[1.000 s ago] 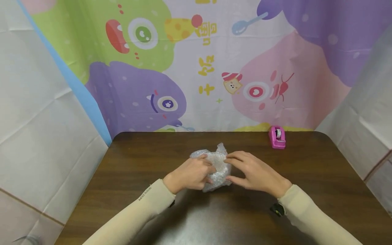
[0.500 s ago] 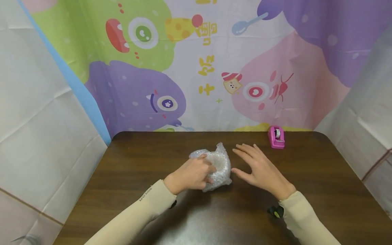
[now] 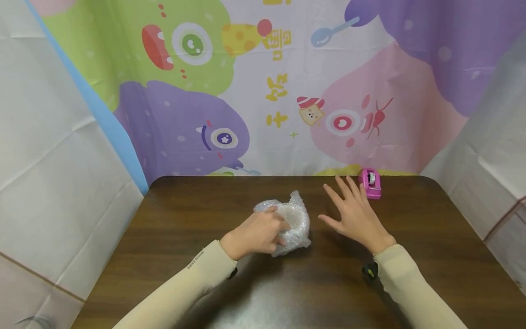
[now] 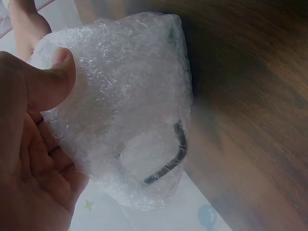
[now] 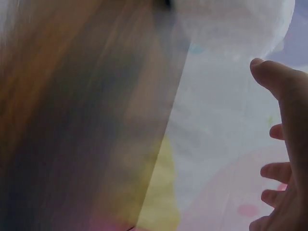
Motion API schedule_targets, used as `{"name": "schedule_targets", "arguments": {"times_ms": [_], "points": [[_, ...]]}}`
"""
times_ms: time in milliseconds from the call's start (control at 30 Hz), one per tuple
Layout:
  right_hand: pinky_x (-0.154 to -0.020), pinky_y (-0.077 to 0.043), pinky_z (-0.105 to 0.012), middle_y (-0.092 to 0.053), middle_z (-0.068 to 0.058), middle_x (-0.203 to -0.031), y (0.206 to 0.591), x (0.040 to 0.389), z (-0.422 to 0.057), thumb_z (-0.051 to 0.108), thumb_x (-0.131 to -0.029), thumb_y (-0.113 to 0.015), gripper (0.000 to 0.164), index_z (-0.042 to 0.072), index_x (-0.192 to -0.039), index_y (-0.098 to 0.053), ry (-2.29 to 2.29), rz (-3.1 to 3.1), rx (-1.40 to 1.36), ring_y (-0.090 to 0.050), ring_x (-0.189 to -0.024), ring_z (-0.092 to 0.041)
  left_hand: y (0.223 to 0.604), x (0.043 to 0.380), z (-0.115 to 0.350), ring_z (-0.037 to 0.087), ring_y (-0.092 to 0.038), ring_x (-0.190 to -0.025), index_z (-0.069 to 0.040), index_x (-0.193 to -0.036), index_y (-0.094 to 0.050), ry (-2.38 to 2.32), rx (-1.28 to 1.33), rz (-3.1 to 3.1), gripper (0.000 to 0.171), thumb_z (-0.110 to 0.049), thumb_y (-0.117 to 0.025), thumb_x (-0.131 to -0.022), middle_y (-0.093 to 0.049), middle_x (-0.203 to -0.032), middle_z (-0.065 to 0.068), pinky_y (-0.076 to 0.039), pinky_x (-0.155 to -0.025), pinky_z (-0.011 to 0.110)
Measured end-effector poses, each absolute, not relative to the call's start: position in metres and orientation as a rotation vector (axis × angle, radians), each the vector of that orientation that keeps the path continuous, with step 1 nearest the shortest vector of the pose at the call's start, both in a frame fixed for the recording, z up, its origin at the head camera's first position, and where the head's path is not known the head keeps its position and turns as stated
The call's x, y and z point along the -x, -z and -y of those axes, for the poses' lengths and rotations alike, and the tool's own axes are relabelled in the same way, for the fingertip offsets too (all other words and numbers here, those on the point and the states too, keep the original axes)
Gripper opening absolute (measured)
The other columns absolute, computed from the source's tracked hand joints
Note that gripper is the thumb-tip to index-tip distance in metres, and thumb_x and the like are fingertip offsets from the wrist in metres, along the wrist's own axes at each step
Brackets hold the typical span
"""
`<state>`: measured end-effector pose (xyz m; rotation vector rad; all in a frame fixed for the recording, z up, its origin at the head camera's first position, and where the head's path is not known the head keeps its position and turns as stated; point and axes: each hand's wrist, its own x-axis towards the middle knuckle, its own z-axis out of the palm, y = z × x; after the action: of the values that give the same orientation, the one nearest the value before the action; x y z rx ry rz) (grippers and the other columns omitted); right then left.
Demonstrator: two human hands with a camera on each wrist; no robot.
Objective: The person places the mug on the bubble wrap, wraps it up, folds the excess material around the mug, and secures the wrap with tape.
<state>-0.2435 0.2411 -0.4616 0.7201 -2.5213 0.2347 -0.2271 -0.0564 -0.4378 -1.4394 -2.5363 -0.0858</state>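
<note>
Near the middle of the table a bundle in clear bubble wrap [image 3: 297, 230] stands with one wrap corner poking up. My left hand [image 3: 255, 232] grips it from the left; in the left wrist view the thumb [image 4: 60, 79] presses on the wrap and the fingers curl against its side. A dark curved strip [image 4: 178, 154] shows through the plastic; what lies inside is otherwise unclear. Fingers spread, my right hand [image 3: 355, 219] hovers to the right, apart from the bundle. Just beyond its fingertips is a pink tape dispenser [image 3: 374, 192] with a roll in it.
The dark wood table [image 3: 185, 201] ends at the back against a hanging cloth [image 3: 283, 151] printed with cartoon monsters. Pale panels [image 3: 61, 137] stand along the left and right sides.
My right hand has let go of the bubble-wrapped bundle and moved right and away toward the tape dispenser, its fingers spreading. The left hand and the bundle have stayed in place.
</note>
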Motion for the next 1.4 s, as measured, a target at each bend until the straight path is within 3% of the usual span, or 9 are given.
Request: {"name": "schedule_targets", "arguments": {"times_ms": [333,500,667,767,1033,1200,1400], "points": [[-0.115,-0.007,-0.081,-0.013,-0.036,-0.165,0.465,0.263,-0.261,0.064,-0.086,-0.071,0.101,0.005,-0.158,-0.035,-0.375,2.778,-0.375,-0.003,-0.153,-0.060,0.438,0.227,0.058,0.012,-0.065,-0.075,-0.019,-0.069,-0.052,0.107,1.444,2.526,0.032,-0.021,-0.083,-0.081,-0.056,-0.068,-0.006,-0.047,-0.113,0.044],[-0.109,-0.011,-0.086,-0.009,-0.038,-0.165,0.470,0.273,-0.276,0.067,-0.087,-0.068,0.107,0.002,-0.161,-0.025,-0.497,2.816,-0.247,0.001,-0.152,-0.062,0.437,0.226,0.059,0.012,-0.066,-0.074,-0.019,-0.069,-0.053,0.096,1.433,2.516,0.032,-0.022,-0.083,-0.080,-0.057,-0.068,-0.006,-0.047,-0.112,0.044],[-0.111,-0.008,-0.084,0.001,-0.040,-0.164,0.481,0.279,-0.296,0.070,-0.090,-0.062,0.113,0.004,-0.164,-0.008,-0.716,2.864,-0.064,0.005,-0.149,-0.066,0.437,0.227,0.060,0.011,-0.066,-0.073,-0.019,-0.068,-0.054,0.086,1.432,2.518,0.031,-0.020,-0.083,-0.080,-0.058,-0.067,-0.007,-0.047,-0.113,0.045],[-0.110,-0.012,-0.084,0.005,-0.043,-0.163,0.483,0.280,-0.307,0.069,-0.091,-0.061,0.114,0.004,-0.164,-0.002,-0.838,2.876,0.032,0.003,-0.147,-0.068,0.438,0.227,0.060,0.011,-0.066,-0.074,-0.019,-0.069,-0.056,0.066,1.433,2.520,0.029,-0.021,-0.083,-0.080,-0.059,-0.068,-0.007,-0.047,-0.113,0.044],[-0.111,-0.028,-0.078,-0.022,-0.045,-0.155,0.471,0.289,-0.323,0.058,-0.094,-0.063,0.108,-0.005,-0.161,-0.007,-0.960,2.857,0.135,-0.025,-0.140,-0.065,0.437,0.226,0.062,0.011,-0.066,-0.073,-0.019,-0.068,-0.056,0.064,1.430,2.525,0.029,-0.019,-0.083,-0.079,-0.060,-0.068,-0.006,-0.047,-0.113,0.044],[-0.114,-0.028,-0.074,-0.026,-0.049,-0.150,0.465,0.296,-0.336,0.054,-0.097,-0.060,0.103,-0.009,-0.159,-0.008,-0.975,2.891,0.201,-0.028,-0.140,-0.064,0.435,0.225,0.059,0.011,-0.067,-0.075,-0.019,-0.070,-0.058,0.043,1.441,2.530,0.026,-0.019,-0.083,-0.078,-0.061,-0.068,-0.006,-0.046,-0.114,0.043],[-0.114,-0.026,-0.075,-0.021,-0.047,-0.155,0.462,0.304,-0.352,0.056,-0.101,-0.052,0.099,-0.012,-0.158,-0.009,-1.007,2.964,0.222,-0.023,-0.143,-0.065,0.435,0.225,0.056,0.011,-0.069,-0.079,-0.019,-0.072,-0.060,0.021,1.438,2.561,0.024,-0.020,-0.082,-0.079,-0.063,-0.070,-0.007,-0.045,-0.115,0.042]]}}
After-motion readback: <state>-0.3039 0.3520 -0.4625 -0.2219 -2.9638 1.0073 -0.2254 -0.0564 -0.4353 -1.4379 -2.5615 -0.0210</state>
